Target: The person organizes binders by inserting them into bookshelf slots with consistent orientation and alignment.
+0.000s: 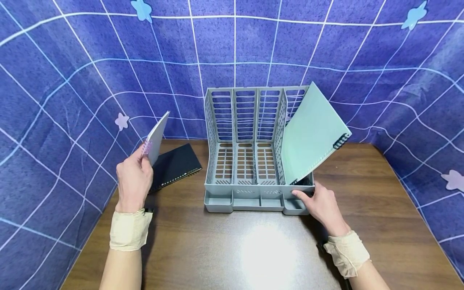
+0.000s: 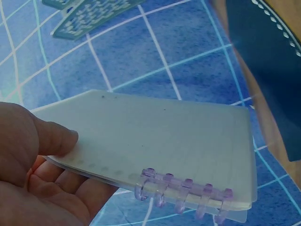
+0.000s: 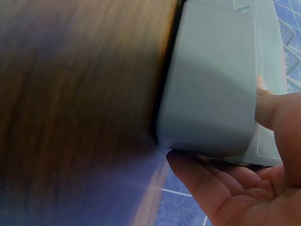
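Observation:
My left hand [image 1: 135, 175] pinches a white notebook with a purple ring binding [image 2: 164, 136] between thumb and fingers, raised above the table's left side. Beneath and beside it lies a black ring-bound notebook [image 1: 177, 165]. My right hand [image 1: 322, 205] grips the front right corner of a grey file organizer [image 1: 246, 189]; in the right wrist view the thumb is over the corner of the organizer [image 3: 211, 84] and the fingers are along its side. A pale green notebook with black rings [image 1: 315, 133] leans tilted in the organizer's rightmost slot, its upper part sticking out to the right.
The organizer's other upright slots hold nothing visible, and small trays run along its front. A brown wooden table [image 1: 217, 249] carries everything. Behind and at both sides hangs a blue grid-patterned cloth [image 1: 174, 44] with star shapes.

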Tool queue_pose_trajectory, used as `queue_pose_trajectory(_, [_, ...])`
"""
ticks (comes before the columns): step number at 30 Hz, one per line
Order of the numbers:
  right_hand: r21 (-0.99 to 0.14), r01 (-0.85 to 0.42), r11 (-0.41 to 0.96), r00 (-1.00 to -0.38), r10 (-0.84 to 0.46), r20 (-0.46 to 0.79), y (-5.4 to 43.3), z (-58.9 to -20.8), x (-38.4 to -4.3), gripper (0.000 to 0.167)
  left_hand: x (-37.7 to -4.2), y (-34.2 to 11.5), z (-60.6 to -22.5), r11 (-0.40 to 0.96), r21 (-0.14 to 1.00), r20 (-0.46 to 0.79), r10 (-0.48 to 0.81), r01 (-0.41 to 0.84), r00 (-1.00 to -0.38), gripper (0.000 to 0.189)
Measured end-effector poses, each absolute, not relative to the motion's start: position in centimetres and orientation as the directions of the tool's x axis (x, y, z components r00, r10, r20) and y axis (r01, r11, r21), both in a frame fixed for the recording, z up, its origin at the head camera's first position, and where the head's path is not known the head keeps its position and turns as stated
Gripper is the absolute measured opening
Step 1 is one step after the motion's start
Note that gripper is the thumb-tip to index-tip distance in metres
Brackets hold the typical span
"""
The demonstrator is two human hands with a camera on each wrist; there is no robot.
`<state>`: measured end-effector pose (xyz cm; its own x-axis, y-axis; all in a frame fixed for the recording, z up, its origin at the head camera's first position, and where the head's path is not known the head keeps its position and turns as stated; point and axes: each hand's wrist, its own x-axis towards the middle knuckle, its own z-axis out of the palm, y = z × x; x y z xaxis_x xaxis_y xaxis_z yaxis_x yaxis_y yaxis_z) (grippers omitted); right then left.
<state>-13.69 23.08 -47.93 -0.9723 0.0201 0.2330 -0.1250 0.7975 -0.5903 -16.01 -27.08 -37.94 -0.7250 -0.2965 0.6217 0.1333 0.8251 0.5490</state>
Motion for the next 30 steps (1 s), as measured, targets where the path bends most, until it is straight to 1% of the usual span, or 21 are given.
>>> queue_pose_trajectory(5, [-0.59, -0.131, 0.797, -0.97, 0.02, 0.243, 23.1, -47.9, -13.7, 0.045, -15.7, -26.1, -36.8, 0.814, 0.564, 0.629, -0.315, 0.138, -0.711, 0.021])
queue_pose_trajectory(7, [-0.591, -0.134, 0.796, -0.97, 0.018, 0.243, 23.1, -47.9, -13.7, 0.045, -15.4, -25.7, -36.2, 0.806, 0.575, 0.628, -0.328, 0.137, -0.706, 0.018])
queue_pose_trajectory(11, [-0.591, -0.134, 0.796, -0.97, 0.015, 0.242, 23.1, -48.0, -13.7, 0.045, -15.0, -24.7, -35.1, 0.781, 0.61, 0.624, -0.368, 0.135, -0.689, 0.02])
queue_pose_trajectory(15, [-0.59, -0.135, 0.796, -0.97, 0.015, 0.243, 23.0, -48.1, -13.8, 0.045, -14.6, -23.8, -34.0, 0.78, 0.611, 0.65, -0.397, 0.135, -0.648, 0.023])
queue_pose_trajectory(19, [-0.591, -0.137, 0.795, -0.97, 0.013, 0.242, 23.0, -48.1, -13.8, 0.044, -14.5, -23.0, -33.1, 0.788, 0.596, 0.688, -0.401, 0.156, -0.605, 0.033])
queue_pose_trajectory(30, [-0.588, -0.131, 0.799, -0.972, 0.013, 0.235, 23.1, -47.9, -13.8, 0.045, -13.8, -20.4, -31.0, 0.774, 0.584, 0.745, -0.394, 0.243, -0.538, 0.038])
